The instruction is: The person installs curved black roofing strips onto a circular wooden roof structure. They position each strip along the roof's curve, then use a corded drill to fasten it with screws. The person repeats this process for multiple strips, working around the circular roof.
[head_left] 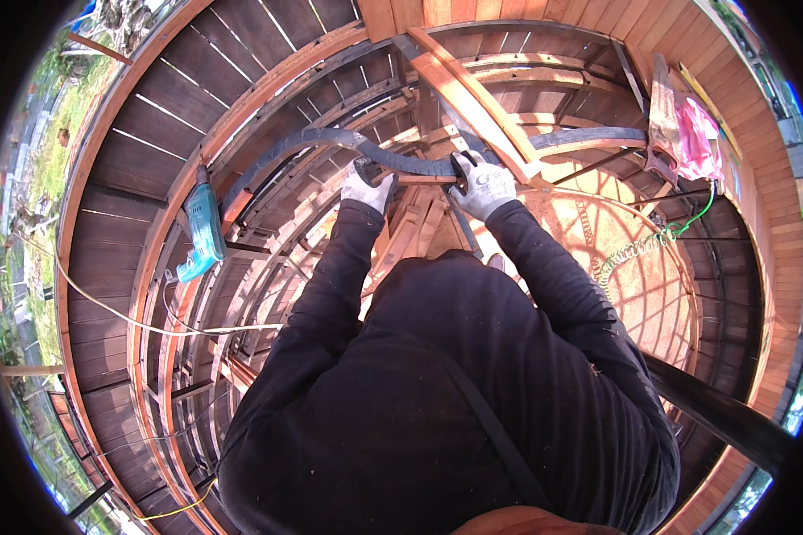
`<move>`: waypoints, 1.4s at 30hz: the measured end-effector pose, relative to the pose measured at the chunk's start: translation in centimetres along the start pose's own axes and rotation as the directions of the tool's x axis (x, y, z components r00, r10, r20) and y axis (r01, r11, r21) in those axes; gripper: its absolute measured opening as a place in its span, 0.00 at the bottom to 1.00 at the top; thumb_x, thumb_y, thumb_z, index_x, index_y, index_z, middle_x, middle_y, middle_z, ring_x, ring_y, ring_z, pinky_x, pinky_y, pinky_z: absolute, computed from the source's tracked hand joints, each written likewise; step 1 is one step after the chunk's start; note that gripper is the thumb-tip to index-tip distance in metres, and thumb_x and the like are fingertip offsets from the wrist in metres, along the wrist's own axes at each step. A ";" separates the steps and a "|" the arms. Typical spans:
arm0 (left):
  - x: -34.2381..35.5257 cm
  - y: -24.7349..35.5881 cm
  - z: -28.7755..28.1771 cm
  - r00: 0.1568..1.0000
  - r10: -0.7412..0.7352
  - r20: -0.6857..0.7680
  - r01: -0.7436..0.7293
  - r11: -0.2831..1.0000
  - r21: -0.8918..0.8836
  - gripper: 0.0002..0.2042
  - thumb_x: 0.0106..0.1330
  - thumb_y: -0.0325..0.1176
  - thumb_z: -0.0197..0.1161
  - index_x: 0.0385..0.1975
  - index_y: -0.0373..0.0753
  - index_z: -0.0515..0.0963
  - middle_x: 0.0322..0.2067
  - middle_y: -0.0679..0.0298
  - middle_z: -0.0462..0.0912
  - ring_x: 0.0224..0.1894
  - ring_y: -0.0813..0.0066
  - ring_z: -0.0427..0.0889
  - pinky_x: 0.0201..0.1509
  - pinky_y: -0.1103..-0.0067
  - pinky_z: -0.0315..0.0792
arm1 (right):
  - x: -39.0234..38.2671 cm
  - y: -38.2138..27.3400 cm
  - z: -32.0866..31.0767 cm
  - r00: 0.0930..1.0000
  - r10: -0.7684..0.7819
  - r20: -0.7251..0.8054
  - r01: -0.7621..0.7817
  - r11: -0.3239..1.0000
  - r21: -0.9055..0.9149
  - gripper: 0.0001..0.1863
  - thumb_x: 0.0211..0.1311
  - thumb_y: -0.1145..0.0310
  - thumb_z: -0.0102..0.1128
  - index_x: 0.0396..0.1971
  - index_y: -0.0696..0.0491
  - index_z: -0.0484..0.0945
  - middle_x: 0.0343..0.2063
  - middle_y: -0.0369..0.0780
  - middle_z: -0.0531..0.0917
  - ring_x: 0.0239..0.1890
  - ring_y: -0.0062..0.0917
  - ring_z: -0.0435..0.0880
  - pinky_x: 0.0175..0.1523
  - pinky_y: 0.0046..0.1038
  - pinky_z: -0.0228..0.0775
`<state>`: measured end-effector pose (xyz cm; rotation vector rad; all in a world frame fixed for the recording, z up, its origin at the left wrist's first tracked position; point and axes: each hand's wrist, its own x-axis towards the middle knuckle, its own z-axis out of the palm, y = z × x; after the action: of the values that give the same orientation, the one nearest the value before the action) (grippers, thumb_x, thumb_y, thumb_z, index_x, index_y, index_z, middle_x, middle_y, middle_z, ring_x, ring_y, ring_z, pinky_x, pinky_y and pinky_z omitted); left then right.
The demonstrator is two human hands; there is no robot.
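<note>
The person wears a dark long-sleeved garment and white work gloves with dark fingertips. The left hand [364,187] and the right hand [488,185] are apart from each other, and both are closed on a dark grey, curved strip [409,163] that looks like wood; the tips of some fingers are hidden. The strip lies in front of the body, between the two hands, and it bends further to the left beyond the left hand. Just below it, also between the hands, is a short reddish-brown wooden piece [422,179].

Around the person stands a round frame of curved wooden ribs, with dark brown boards [116,236] at the left and lighter orange-brown boards [783,209] at the right. A teal power drill [205,227] rests against the ribs at the left. A long reddish wooden beam [473,94] slants beyond the hands. At the right there is a crumpled pink cloth-like thing [698,143], and near it a green coiled hose [633,254] hangs.
</note>
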<state>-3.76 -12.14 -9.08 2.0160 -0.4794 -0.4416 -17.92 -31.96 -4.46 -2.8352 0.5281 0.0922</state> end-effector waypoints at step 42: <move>5.4 3.2 -0.2 0.797 0.219 0.562 -0.593 0.459 0.662 0.35 0.45 0.57 0.69 0.55 0.48 0.73 0.56 0.55 0.73 0.63 0.53 0.66 0.72 0.57 0.46 | 0.1 0.6 1.4 1.000 0.018 -0.022 -0.019 1.000 -0.007 0.44 0.48 0.43 0.68 0.64 0.45 0.63 0.61 0.41 0.69 0.54 0.36 0.78 0.55 0.38 0.70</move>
<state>0.46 -16.12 -6.78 2.5529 -1.6956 -0.3377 -18.07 -32.13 -5.98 -2.8420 0.5598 0.0666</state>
